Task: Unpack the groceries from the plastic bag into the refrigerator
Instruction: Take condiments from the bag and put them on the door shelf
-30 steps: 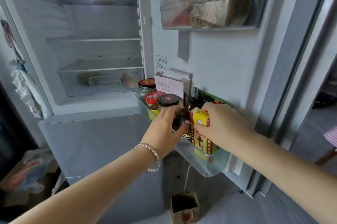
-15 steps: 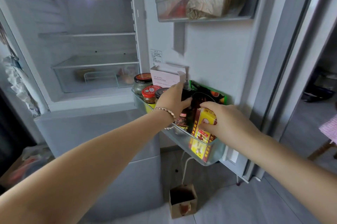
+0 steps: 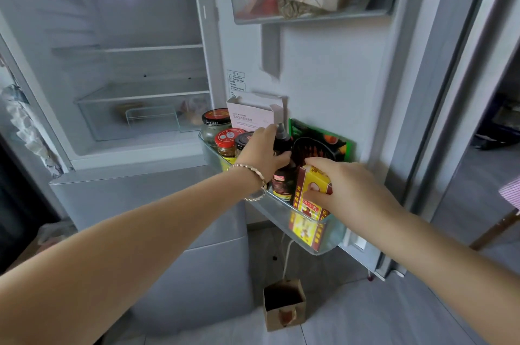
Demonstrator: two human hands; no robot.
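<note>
The refrigerator stands open, and its lower door bin (image 3: 309, 235) holds the groceries. My left hand (image 3: 260, 152) grips a dark spray bottle (image 3: 282, 184) standing in the bin. My right hand (image 3: 349, 190) grips the top of a yellow and red box (image 3: 309, 204) at the bin's right end. Behind them stand a green packet (image 3: 332, 138), a white box (image 3: 250, 115) with an open flap, and three jars: one with a dark red lid (image 3: 215, 126), one with a red lid (image 3: 226, 142) and a black-lidded one (image 3: 243, 140) partly behind my left hand.
The upper door bin (image 3: 309, 14) holds wrapped packages. Inside the fridge are glass shelves (image 3: 152, 48) and a clear drawer (image 3: 140, 117). A small brown paper bag (image 3: 284, 305) stands on the floor below. A plastic bag (image 3: 53, 232) lies at lower left. White crumpled bags (image 3: 25, 125) hang on the left.
My left hand moved from the black-lidded jar rightward and up onto the dark spray bottle. My right hand stayed on the yellow box, which sank a little deeper into the bin.
</note>
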